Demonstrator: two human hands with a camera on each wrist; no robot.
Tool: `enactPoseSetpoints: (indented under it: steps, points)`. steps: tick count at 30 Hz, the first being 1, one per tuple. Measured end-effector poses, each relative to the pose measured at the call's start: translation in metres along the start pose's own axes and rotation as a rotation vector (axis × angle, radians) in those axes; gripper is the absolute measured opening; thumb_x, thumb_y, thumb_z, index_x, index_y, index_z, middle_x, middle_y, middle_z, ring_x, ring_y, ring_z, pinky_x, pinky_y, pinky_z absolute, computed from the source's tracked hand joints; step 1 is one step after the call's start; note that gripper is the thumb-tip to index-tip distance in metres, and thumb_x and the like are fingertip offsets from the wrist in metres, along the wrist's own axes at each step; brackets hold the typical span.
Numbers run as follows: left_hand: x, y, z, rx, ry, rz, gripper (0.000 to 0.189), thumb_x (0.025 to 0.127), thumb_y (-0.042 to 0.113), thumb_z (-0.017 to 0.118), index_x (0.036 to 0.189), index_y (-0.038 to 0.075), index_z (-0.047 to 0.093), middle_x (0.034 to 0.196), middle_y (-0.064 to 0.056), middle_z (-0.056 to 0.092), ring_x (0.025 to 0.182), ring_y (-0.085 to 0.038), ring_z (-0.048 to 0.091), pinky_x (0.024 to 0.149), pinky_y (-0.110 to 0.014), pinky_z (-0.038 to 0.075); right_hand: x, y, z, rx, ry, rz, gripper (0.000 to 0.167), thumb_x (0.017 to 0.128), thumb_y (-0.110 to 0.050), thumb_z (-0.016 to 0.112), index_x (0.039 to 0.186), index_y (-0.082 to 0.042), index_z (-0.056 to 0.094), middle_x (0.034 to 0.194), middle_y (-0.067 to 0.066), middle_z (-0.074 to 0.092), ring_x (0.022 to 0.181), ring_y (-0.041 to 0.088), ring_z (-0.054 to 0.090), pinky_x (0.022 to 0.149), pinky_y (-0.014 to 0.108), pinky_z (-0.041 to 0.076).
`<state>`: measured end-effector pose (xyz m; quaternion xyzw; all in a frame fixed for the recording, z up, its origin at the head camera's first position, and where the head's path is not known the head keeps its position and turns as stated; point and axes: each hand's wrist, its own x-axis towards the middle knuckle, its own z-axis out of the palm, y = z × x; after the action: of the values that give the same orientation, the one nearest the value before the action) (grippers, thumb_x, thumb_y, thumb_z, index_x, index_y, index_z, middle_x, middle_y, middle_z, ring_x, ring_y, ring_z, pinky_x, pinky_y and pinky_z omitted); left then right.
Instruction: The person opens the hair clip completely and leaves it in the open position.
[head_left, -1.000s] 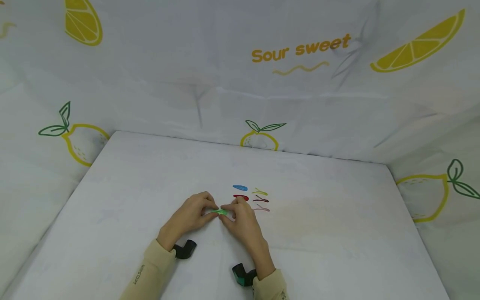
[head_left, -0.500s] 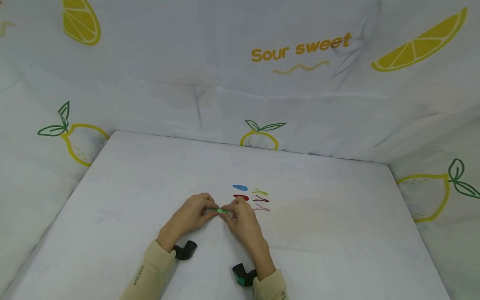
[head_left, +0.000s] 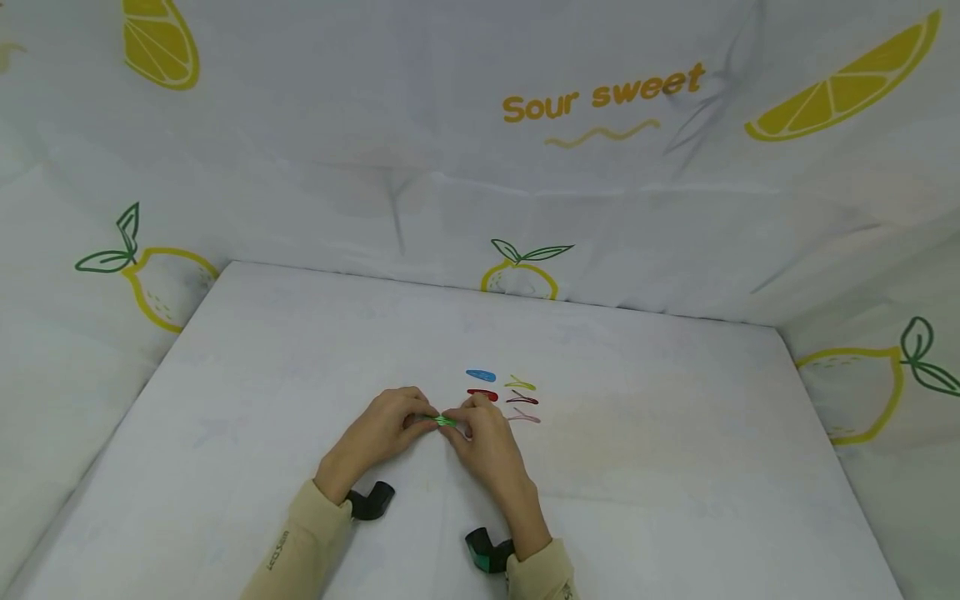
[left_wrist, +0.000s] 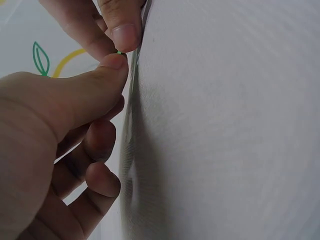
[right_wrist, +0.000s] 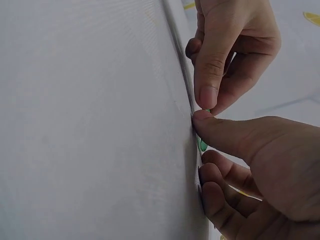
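Observation:
A green snap hair clip [head_left: 441, 421] is pinched from both ends near the middle of the white table. My left hand [head_left: 384, 423] holds its left end between thumb and index finger. My right hand [head_left: 489, 442] pinches the other end the same way, the two sets of fingertips almost meeting. Fingers cover most of the clip; a green sliver [right_wrist: 203, 144] shows below the right thumb in the right wrist view. Just beyond the right hand lies a red hair clip [head_left: 482, 393], partly behind its fingers, and a blue hair clip [head_left: 481, 376] farther back.
To the right of these, a yellow clip [head_left: 521, 383], a dark red clip [head_left: 522, 398] and a pink clip [head_left: 525, 417] lie in a column, each with its prongs spread. White lemon-printed cloth [head_left: 345, 183] walls off the table's back and sides.
Both hands stay almost in place. The green hair clip has tilted a little between the fingertips, so its face looks narrower than a second ago. The other clips lie still.

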<state>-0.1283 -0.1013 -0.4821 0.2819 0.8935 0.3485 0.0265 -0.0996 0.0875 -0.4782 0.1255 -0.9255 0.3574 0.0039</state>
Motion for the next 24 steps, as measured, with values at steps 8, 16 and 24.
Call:
enactPoseSetpoints:
  steps: [8,16,24]
  points:
    - [0.001,0.001,0.0,-0.006,0.032,0.011,0.01,0.09,0.009,0.077,0.099,0.006,0.081,0.095,-0.002,0.077,0.079,-0.007,0.064,0.068,-0.019,0.05,-0.001,0.001,-0.002,0.021,0.016,-0.023,0.019,0.09,-0.014,0.078,0.106,-0.004,0.081,0.092,0.003,0.071,0.074,0.005,0.052,0.064,0.016,0.042]
    - [0.0,0.001,0.0,-0.018,0.049,0.025,0.012,0.09,0.013,0.078,0.101,0.01,0.081,0.087,0.002,0.076,0.069,0.0,0.053,0.063,-0.016,0.046,0.001,0.007,-0.007,0.081,0.008,-0.068,0.016,0.089,-0.01,0.078,0.104,-0.005,0.082,0.082,0.004,0.072,0.069,0.004,0.052,0.061,0.016,0.045]
    - [0.001,-0.001,0.002,-0.032,0.077,0.077,0.011,0.088,0.013,0.08,0.099,0.008,0.08,0.083,0.002,0.075,0.068,0.002,0.055,0.063,-0.018,0.05,0.0,0.012,-0.007,0.115,0.023,-0.087,0.014,0.088,-0.01,0.079,0.101,-0.005,0.082,0.08,0.002,0.072,0.066,0.002,0.052,0.06,0.016,0.046]
